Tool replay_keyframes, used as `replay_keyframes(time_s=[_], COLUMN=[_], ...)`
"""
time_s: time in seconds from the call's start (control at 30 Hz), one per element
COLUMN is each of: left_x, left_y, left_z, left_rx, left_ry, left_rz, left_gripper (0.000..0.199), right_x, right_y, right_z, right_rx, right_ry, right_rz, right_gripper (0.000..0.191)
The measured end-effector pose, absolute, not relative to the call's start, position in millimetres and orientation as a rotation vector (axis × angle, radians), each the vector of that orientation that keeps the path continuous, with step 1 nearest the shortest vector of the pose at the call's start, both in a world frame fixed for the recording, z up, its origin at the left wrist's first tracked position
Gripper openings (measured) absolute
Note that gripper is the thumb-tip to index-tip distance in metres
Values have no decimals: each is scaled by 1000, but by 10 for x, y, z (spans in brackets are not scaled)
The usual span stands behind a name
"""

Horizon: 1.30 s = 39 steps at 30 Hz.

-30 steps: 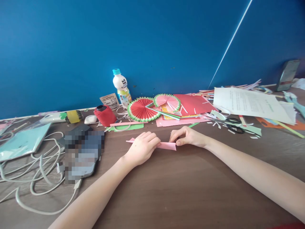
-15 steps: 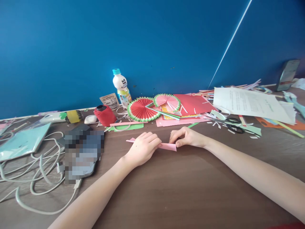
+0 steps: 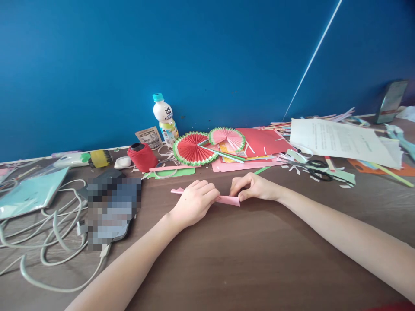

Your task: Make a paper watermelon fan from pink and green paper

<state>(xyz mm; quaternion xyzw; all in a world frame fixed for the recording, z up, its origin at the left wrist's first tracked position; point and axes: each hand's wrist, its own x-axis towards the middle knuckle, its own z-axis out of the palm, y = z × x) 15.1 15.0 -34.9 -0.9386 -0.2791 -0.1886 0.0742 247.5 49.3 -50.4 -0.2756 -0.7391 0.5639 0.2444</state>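
A narrow folded strip of pink paper (image 3: 228, 200) lies crosswise just above the brown table. My left hand (image 3: 197, 201) covers its middle, fingers curled closed over it, and one pink end pokes out to the left. At the strip's right end, my right hand (image 3: 251, 186) pinches the paper between thumb and bent fingers. Behind the hands rest a red pleated paper fan (image 3: 194, 149) with a green and white rim and a smaller pink pleated fan (image 3: 228, 137) with a similar rim.
Black-handled scissors (image 3: 319, 169) lie at right among paper scraps and a printed sheet (image 3: 343, 140). Behind stand a drink bottle (image 3: 165, 121) and a red thread spool (image 3: 142, 157). At left are a phone (image 3: 115, 211), white cables (image 3: 55, 229) and a teal packet (image 3: 32, 192).
Almost nothing differs. Both hands keep their hold on the pink paper strip, in practically the same place.
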Motion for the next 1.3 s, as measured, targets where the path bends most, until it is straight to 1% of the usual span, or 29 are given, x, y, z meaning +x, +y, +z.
replay_keyframes(time_s=[0.23,0.37,0.47,0.57,0.63,0.7,0.8,0.87,1.03,1.3], left_x=[143,123,107,110,122,133,127,98,18,41], left_y=[168,194,212,219,214,208,213,230,277,243], left_z=[-369,-380,-381,-384,-390,-398,-419,-438,-478,-443], left_rx=[-2798,-2761,-2717,-2662,-2625,-2599,-2556,-2508,-2484,-2512], left_ry=[-912,-937,-963,-958,-938,-936,-1019,-1109,-1254,-1317], left_rz=[-613,-650,-679,-679,-671,-669,-646,-601,-476,-449], left_gripper=[27,27,29,31,29,24,19,20,23,13], right_x=[2482,2504,2466,2373,2311,2278,2305,2362,2485,2492], right_y=[486,494,452,360,305,284,328,382,472,462], right_z=[-480,-484,-462,-417,-402,-413,-468,-514,-597,-552], right_rx=[-786,-800,-847,-938,-953,-898,-823,-847,-927,-953], right_ry=[-1947,-1854,-1820,-1944,-2042,-2099,-2135,-2157,-2267,-2421], right_rz=[1570,1597,1540,1307,1019,675,248,94,12,113], right_gripper=[19,23,27,26,20,15,17,20,20,22])
